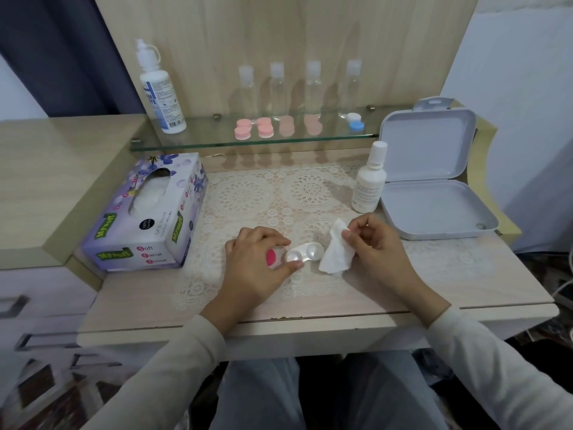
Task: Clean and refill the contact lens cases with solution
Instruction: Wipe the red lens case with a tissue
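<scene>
A white two-well contact lens case (305,252) lies uncapped on the lace mat, both wells facing up. My left hand (257,259) pinches its left end between thumb and fingers, and a pink cap (272,257) sits under that palm. My right hand (376,245) holds a crumpled white tissue (336,252) just right of the case. A small white solution bottle (369,181) stands capped behind my right hand. A large solution bottle (159,91) stands on the glass shelf (217,143) at the left.
Several pink lens cases (254,129) and a blue-and-white one (355,121) sit on the shelf before clear travel bottles (312,88). A tissue box (148,218) lies at the left. An open grey box (434,193) lies at the right.
</scene>
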`<move>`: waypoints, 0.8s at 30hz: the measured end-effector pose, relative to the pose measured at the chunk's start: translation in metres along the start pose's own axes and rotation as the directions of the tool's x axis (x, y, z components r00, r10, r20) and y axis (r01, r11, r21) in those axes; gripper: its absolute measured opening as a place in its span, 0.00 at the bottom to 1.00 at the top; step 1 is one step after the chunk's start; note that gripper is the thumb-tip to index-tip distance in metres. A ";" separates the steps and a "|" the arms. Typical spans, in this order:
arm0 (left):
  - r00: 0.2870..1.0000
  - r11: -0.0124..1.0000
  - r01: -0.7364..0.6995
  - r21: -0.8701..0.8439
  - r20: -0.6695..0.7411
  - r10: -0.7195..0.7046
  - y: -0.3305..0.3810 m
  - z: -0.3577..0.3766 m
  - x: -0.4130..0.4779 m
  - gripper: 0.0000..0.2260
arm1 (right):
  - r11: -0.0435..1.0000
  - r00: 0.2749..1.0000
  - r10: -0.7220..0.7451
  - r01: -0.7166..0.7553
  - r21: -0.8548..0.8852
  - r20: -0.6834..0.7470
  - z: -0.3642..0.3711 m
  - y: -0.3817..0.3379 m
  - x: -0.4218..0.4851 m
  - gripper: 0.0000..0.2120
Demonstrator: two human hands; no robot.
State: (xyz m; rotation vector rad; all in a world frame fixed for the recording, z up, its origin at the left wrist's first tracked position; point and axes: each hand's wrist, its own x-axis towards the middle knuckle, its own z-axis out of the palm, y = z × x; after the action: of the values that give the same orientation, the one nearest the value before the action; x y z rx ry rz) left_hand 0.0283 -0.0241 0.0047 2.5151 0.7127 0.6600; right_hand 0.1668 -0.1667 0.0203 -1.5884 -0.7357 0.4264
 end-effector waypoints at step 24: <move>0.978 0.979 -0.196 -0.061 -0.088 0.191 -0.009 0.008 -0.002 0.20 | 0.749 0.907 -0.414 0.386 -0.539 0.076 -0.001 -0.006 0.002 0.07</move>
State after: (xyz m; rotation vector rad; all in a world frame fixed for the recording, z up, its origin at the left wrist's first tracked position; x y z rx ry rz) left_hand 0.0279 -0.0201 -0.0068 2.5251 0.4661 0.8443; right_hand 0.1674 -0.1657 0.0265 -1.8879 -1.2074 -0.1664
